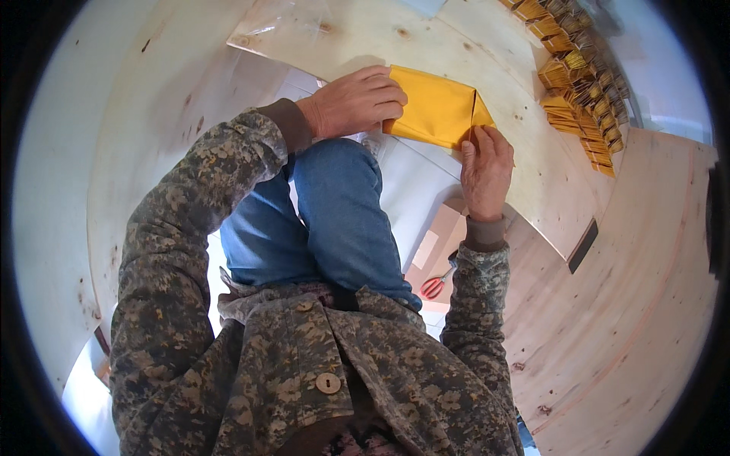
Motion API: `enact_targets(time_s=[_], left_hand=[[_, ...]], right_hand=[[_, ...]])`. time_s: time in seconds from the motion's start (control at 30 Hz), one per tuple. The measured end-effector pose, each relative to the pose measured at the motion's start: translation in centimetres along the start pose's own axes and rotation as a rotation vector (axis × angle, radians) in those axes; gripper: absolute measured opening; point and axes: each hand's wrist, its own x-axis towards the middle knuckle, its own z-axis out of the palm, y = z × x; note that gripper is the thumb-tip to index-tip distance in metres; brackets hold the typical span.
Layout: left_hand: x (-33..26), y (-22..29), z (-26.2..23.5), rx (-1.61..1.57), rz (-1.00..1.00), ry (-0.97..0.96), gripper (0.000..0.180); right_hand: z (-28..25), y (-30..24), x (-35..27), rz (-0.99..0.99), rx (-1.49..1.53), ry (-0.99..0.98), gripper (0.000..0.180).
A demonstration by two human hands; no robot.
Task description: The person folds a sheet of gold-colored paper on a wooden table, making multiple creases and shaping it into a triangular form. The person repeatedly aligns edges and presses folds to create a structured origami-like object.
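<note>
A piece of folded yellow paper (430, 105) lies over the near edge of the wooden board in front of me. Its surface is smooth, and a slanting flap with a dark gap shows at its right end. My left hand (357, 99) is closed on the paper's left end, fingers curled over the edge and the thumb mostly hidden. At the right end, my right hand (485, 167) pinches the near corner by the flap, thumb and fingertips close together. Whether the paper is a sheet, an envelope or a bag, I cannot tell.
Bundles of folded yellow paper (582, 91) stand in rows at the far right of the wooden board (327, 34). Below, red-handled scissors (433, 287) lie in a cardboard box (439, 239). Wooden panels (623, 289) rise at both sides, and my knees are under the board's edge.
</note>
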Motion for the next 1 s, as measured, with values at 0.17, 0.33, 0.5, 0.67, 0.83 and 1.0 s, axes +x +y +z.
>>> enact_targets(time_s=[0.17,0.33,0.5,0.67,0.83,1.0], left_hand=[[-0.3,-0.1,0.1,-0.082,-0.023,0.101,0.025],[-0.2,-0.2,0.0,-0.171,-0.074,0.126,0.021],[-0.1,-0.2,0.1,-0.229,-0.129,0.114,0.018],[0.4,-0.3,0.1,-0.290,-0.178,0.135,0.015],[0.9,-0.7,-0.1,-0.356,-0.273,0.064,0.016],[1.7,-0.2,-0.1,-0.382,-0.402,0.137,0.023]], right_hand=[[0.0,-0.2,-0.2,0.008,-0.016,-0.001,0.032],[-0.1,-1.5,-0.1,-0.040,-0.008,0.092,0.035],[0.7,-4.5,0.2,-0.121,0.172,0.105,0.035],[2.4,-7.2,1.0,-0.045,0.332,0.070,0.030],[3.6,-7.8,2.0,0.185,0.593,0.102,0.010],[4.2,-7.4,3.2,0.520,0.879,0.067,0.008]])
